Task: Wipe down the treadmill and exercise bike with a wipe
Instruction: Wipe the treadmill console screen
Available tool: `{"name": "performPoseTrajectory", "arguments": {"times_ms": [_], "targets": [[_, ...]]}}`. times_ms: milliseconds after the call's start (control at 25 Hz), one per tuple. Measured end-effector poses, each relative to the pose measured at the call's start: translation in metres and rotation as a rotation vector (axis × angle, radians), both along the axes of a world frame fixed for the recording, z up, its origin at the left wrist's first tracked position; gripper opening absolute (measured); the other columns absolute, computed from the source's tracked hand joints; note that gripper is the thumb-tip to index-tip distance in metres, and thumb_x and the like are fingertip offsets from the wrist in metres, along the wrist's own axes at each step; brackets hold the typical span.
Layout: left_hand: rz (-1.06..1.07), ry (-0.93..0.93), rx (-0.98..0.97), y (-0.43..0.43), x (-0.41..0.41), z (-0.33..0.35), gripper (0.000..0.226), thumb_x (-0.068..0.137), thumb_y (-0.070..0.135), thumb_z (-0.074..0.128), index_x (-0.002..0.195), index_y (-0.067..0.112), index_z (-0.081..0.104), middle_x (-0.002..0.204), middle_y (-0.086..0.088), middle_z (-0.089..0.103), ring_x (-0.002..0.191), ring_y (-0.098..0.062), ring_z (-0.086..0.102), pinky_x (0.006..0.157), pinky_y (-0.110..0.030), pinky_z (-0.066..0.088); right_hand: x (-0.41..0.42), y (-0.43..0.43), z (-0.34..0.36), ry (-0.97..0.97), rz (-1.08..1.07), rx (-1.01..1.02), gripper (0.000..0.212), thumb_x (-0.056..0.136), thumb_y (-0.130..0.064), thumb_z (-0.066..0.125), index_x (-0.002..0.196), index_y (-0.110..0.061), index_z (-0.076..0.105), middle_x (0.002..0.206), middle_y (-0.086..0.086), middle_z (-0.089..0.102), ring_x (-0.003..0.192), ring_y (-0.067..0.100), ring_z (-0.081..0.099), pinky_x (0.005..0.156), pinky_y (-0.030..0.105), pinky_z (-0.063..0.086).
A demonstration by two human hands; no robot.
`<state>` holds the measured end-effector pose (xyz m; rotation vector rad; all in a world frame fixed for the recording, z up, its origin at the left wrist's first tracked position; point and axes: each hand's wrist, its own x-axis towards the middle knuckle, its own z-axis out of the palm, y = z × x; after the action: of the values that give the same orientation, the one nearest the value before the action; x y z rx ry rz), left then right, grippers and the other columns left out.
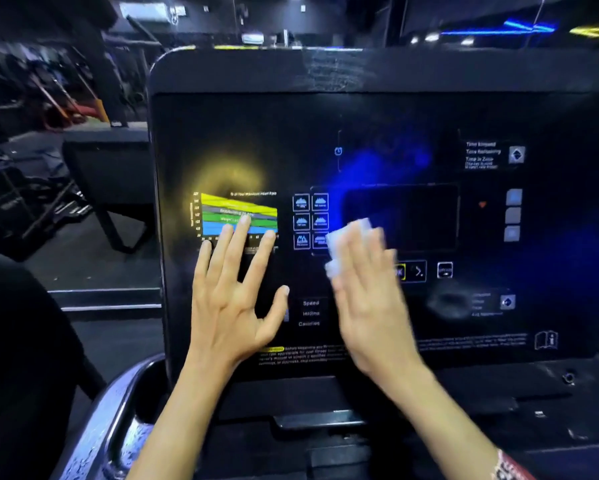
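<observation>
Smeared by motion: right hand (370,306). Mostly hidden under its fingers: white wipe (343,240), only an edge showing past the fingertips. Half covered just right of that hand: OK button (400,271). Unreadable below both hands: warning print (301,356). Overlapped by left hand (234,296) fingertips: chart (239,206) bottom.

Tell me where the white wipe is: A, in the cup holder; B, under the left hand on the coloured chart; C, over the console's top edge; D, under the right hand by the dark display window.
D: the right hand presses the wipe flat on the console by the dark display, while the left hand is bare, fingers spread, fingertips at the chart.
</observation>
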<state>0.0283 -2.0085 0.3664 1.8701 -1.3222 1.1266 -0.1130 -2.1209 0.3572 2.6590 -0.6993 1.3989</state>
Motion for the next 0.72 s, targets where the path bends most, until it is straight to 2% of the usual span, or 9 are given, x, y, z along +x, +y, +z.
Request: {"name": "performPoseTrajectory", "arguments": {"times_ms": [80, 120, 240, 320, 400, 480, 520, 600, 720], "targets": [[-0.011, -0.015, -0.006, -0.006, 0.001, 0.007, 0.059, 0.084, 0.039, 0.051, 0.136, 0.01, 0.05, 0.146, -0.021, 0.038, 0.135, -0.032, 0.034, 0.113, -0.046, 0.02, 0.017, -0.003, 0.013, 0.098, 0.129, -0.206, 0.045, 0.103, -0.023, 0.03, 0.146, -0.009, 0.033, 0.154, 0.006, 0.026, 0.146, 0.022, 0.016, 0.119, 0.036, 0.007], [-0.013, -0.019, -0.012, -0.01, 0.001, 0.011, 0.059, 0.084, 0.039, 0.051, 0.136, 0.01, 0.05, 0.146, -0.021, 0.038, 0.135, -0.032, 0.034, 0.113, -0.045, 0.019, 0.023, -0.019, 0.031, 0.087, 0.132, -0.263, 0.045, 0.102, -0.024, 0.031, 0.145, -0.009, 0.037, 0.153, 0.005, 0.03, 0.144, 0.022, 0.021, 0.118, 0.036, 0.007], [-0.018, -0.027, -0.032, -0.02, 0.001, 0.023, 0.059, 0.083, 0.039, 0.051, 0.134, 0.009, 0.052, 0.145, -0.021, 0.039, 0.134, -0.034, 0.035, 0.114, -0.044, 0.018, 0.014, -0.065, 0.072, -0.085, -0.062, -0.09, 0.048, 0.103, -0.028, 0.028, 0.146, -0.01, 0.035, 0.154, 0.007, 0.029, 0.144, 0.027, 0.021, 0.118, 0.035, 0.002], [-0.019, -0.029, -0.039, -0.029, 0.0, 0.032, 0.059, 0.083, 0.039, 0.051, 0.134, 0.009, 0.052, 0.145, -0.021, 0.039, 0.134, -0.034, 0.035, 0.113, -0.044, 0.019, 0.005, -0.067, 0.067, -0.153, -0.17, 0.002, 0.049, 0.103, -0.026, 0.025, 0.149, -0.008, 0.028, 0.157, 0.011, 0.022, 0.146, 0.03, 0.012, 0.118, 0.041, 0.003], [-0.013, -0.028, -0.04, -0.036, -0.001, 0.042, 0.059, 0.084, 0.04, 0.05, 0.135, 0.01, 0.052, 0.146, -0.02, 0.038, 0.134, -0.033, 0.035, 0.113, -0.045, 0.019, 0.015, -0.045, 0.053, -0.075, -0.083, -0.069, 0.049, 0.104, -0.025, 0.024, 0.149, -0.007, 0.026, 0.157, 0.012, 0.019, 0.147, 0.029, 0.01, 0.119, 0.042, 0.005], [-0.014, -0.035, -0.038, -0.043, -0.001, 0.052, 0.06, 0.084, 0.041, 0.049, 0.136, 0.011, 0.051, 0.147, -0.019, 0.038, 0.135, -0.031, 0.034, 0.113, -0.045, 0.02, 0.027, -0.045, 0.062, 0.016, 0.049, -0.242, 0.046, 0.104, -0.025, 0.027, 0.146, -0.009, 0.034, 0.155, 0.009, 0.028, 0.145, 0.025, 0.019, 0.118, 0.039, 0.008], [-0.013, -0.038, -0.038, -0.046, -0.001, 0.056, 0.06, 0.084, 0.041, 0.048, 0.136, 0.011, 0.051, 0.147, -0.019, 0.037, 0.135, -0.031, 0.033, 0.113, -0.044, 0.019, 0.03, -0.056, 0.075, 0.012, 0.047, -0.288, 0.046, 0.103, -0.026, 0.029, 0.145, -0.009, 0.038, 0.153, 0.007, 0.032, 0.143, 0.025, 0.023, 0.118, 0.039, 0.009], [-0.015, -0.039, -0.042, -0.052, 0.001, 0.062, 0.06, 0.084, 0.04, 0.049, 0.136, 0.01, 0.051, 0.148, -0.018, 0.037, 0.136, -0.031, 0.033, 0.114, -0.043, 0.018, 0.024, -0.081, 0.096, -0.077, -0.083, -0.216, 0.047, 0.101, -0.025, 0.031, 0.145, -0.008, 0.038, 0.152, 0.008, 0.034, 0.142, 0.029, 0.026, 0.116, 0.041, 0.01], [-0.017, -0.031, -0.042, -0.057, 0.001, 0.068, 0.06, 0.084, 0.039, 0.049, 0.137, 0.01, 0.05, 0.149, -0.017, 0.036, 0.137, -0.03, 0.032, 0.114, -0.044, 0.018, 0.014, -0.089, 0.094, -0.205, -0.248, -0.066, 0.051, 0.102, -0.022, 0.027, 0.147, 0.0, 0.029, 0.155, 0.017, 0.026, 0.143, 0.037, 0.021, 0.116, 0.048, 0.013]]}}
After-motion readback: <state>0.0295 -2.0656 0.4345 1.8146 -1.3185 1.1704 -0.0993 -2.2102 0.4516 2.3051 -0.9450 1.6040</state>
